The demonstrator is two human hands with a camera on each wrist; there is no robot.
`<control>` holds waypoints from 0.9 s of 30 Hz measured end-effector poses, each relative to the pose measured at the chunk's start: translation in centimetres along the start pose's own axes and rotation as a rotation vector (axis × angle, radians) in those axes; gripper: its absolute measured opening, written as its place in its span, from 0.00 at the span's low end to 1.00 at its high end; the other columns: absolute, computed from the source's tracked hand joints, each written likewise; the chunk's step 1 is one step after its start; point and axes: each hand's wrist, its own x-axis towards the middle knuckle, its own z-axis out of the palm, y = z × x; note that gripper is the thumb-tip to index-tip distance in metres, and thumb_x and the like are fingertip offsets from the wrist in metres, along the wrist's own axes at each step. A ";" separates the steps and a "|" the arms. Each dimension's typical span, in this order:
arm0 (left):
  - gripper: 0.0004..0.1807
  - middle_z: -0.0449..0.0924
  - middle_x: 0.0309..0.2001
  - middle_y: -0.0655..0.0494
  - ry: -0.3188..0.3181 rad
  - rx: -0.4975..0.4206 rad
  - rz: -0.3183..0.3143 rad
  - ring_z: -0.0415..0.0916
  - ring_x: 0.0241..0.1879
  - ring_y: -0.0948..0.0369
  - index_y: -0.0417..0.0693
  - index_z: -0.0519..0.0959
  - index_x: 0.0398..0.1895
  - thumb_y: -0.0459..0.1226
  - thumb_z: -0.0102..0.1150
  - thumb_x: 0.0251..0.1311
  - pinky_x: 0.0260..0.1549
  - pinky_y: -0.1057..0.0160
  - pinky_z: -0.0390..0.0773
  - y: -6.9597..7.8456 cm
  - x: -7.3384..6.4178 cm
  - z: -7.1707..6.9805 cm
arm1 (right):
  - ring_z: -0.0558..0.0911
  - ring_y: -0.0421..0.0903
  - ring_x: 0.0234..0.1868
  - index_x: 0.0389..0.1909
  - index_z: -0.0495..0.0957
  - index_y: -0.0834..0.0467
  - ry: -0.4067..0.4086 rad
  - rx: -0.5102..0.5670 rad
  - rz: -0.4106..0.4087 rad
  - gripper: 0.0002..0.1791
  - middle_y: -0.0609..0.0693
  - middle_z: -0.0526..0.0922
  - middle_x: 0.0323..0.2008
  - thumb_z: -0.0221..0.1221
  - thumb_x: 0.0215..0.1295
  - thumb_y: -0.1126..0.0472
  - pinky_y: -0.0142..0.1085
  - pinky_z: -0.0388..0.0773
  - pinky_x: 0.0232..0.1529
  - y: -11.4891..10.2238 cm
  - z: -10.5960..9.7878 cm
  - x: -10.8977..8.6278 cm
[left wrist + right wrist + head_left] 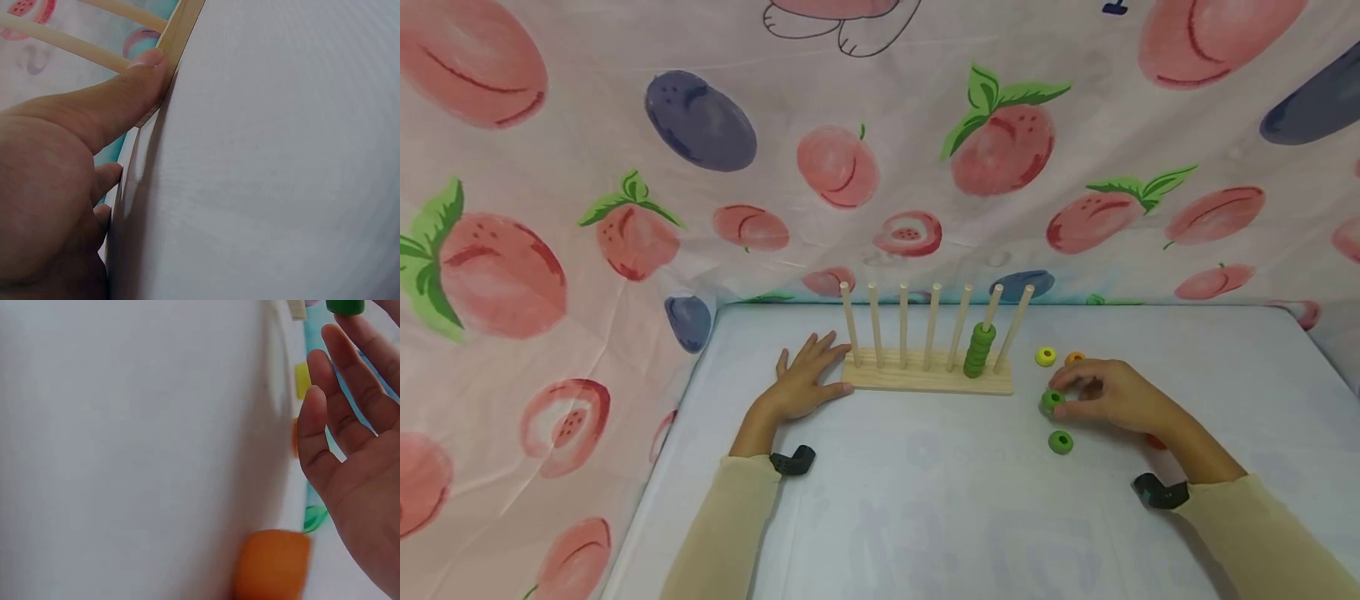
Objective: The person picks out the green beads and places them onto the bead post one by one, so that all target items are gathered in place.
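Observation:
A light wooden peg rack [887,381] with several upright pegs stands toward the table's back. Green beads [977,354] are stacked on its second peg from the right. My left hand [801,385] rests at the rack's left end, fingers spread, with the thumb [134,90] against the front edge and the index finger by the back corner. To the right of the rack, my right hand [1108,396] pinches a green bead [1052,402] between thumb and fingertips; in the right wrist view this bead [345,306] shows at the top edge. Another green bead [1061,442] lies just in front of it.
A yellow bead [1046,357] and an orange bead [1075,357] lie behind the right hand. Partly hidden under the right wrist is an orange-red bead [1155,442]. A fruit-print cloth [865,100] hangs behind the white table [925,517].

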 end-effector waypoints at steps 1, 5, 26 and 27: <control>0.41 0.43 0.84 0.53 0.000 -0.002 -0.001 0.29 0.84 0.47 0.63 0.62 0.79 0.59 0.62 0.65 0.72 0.31 0.20 0.0 0.0 0.0 | 0.81 0.43 0.41 0.43 0.86 0.46 0.003 0.009 -0.014 0.16 0.42 0.86 0.43 0.76 0.55 0.51 0.29 0.80 0.41 -0.2 -0.2 0.1; 0.41 0.43 0.84 0.53 -0.003 0.000 0.000 0.29 0.84 0.47 0.63 0.62 0.79 0.59 0.62 0.65 0.72 0.31 0.20 -0.1 0.1 0.0 | 0.82 0.43 0.42 0.43 0.85 0.47 0.015 0.028 -0.057 0.14 0.43 0.86 0.45 0.76 0.57 0.54 0.28 0.81 0.43 -1.4 -1.2 0.6; 0.41 0.43 0.84 0.53 -0.003 0.018 0.003 0.29 0.84 0.47 0.63 0.61 0.79 0.60 0.61 0.65 0.72 0.30 0.21 -0.2 0.1 0.1 | 0.82 0.33 0.43 0.50 0.84 0.50 0.136 -0.027 0.060 0.14 0.47 0.87 0.43 0.70 0.65 0.53 0.26 0.80 0.43 -9.2 -5.5 2.1; 0.41 0.42 0.84 0.53 -0.004 0.017 0.002 0.29 0.84 0.47 0.63 0.61 0.79 0.60 0.61 0.65 0.72 0.30 0.21 -0.2 0.1 0.1 | 0.82 0.34 0.43 0.51 0.84 0.50 0.143 -0.020 0.065 0.15 0.47 0.87 0.43 0.69 0.66 0.53 0.26 0.81 0.43 -9.4 -5.6 2.2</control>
